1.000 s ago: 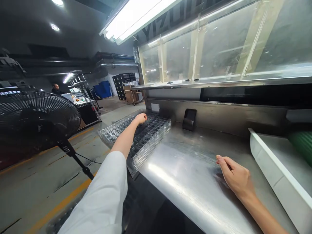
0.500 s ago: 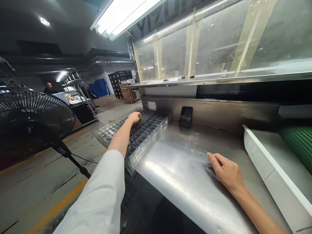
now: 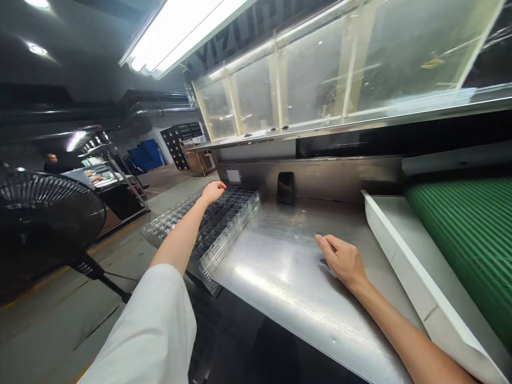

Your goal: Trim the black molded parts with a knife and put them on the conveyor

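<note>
My left hand (image 3: 213,192) is over the far part of a stack of clear plastic trays (image 3: 230,242). Its fingers are curled together, and whatever they hold, if anything, is hidden. Small dark pieces fill many of the top tray's compartments. Above the bare metal table (image 3: 276,282), my right hand (image 3: 343,260) is closed, thumb pressed against the bent fingers. Anything pinched there is too small to make out. A black phone-like object (image 3: 285,188) leans upright against the table's back panel.
To the right, a white raised edge (image 3: 408,266) separates the table from a green ribbed conveyor belt (image 3: 472,234). A black fan (image 3: 52,208) stands at left. Overhead is a metal shelf (image 3: 312,130) with clear panels. A person (image 3: 51,162) is far back.
The view has turned right, showing more of the green belt. My left hand appears slightly higher over the trays. My right hand stays closed above the table.
</note>
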